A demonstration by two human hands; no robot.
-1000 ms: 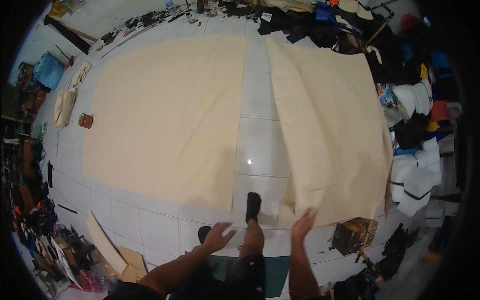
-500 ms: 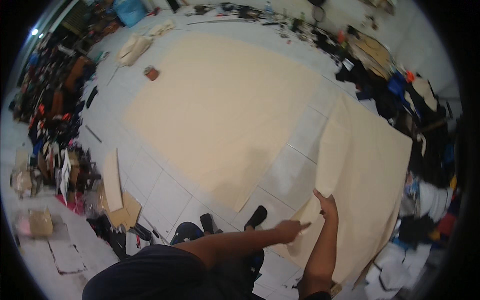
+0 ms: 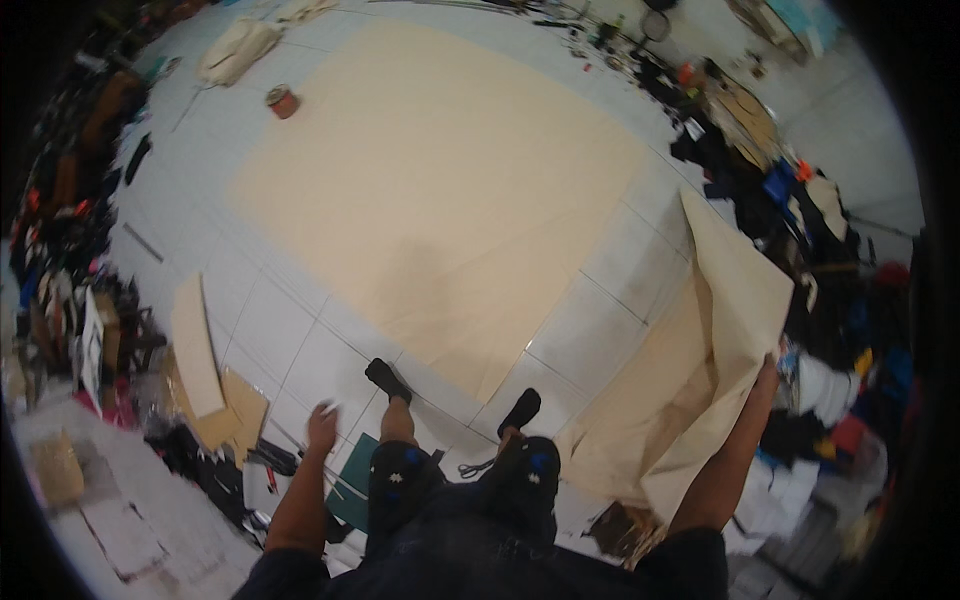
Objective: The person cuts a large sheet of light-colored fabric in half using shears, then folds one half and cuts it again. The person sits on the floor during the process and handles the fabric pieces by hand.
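From my seat at the feed, the far left of the floor is a dark bank of clutter, and just inside it I count two flat offcuts: a pale board strip (image 3: 196, 345) lying lengthwise toward the top of the picture, and a brown cardboard piece (image 3: 238, 410) touching its lower end. Up near the top left sits one small reddish tin (image 3: 283, 101), just beside the corner of the large tan sheet (image 3: 430, 190). That sheet lies flat on the white tiled floor (image 3: 300, 350), its long axis running from upper left to lower right, one corner pointing down toward my feet.

My left hand (image 3: 322, 427) hangs free over the tiles, fingers loosely spread and blurred, touching nothing. Below it a green mat (image 3: 352, 492) shows beside my leg. I see two black shoes (image 3: 388, 381), both planted on the tiles at the big sheet's near corner.

To the right is the second tan sheet (image 3: 700, 390), so two sheets in all. It is lifted and creased, standing up off the floor with its long axis climbing from lower left to upper right, its top corner pointing up and away. My right hand (image 3: 768, 368) is up at the sheet's right edge; the sheet hides the fingers, so I cannot tell how they close on it.
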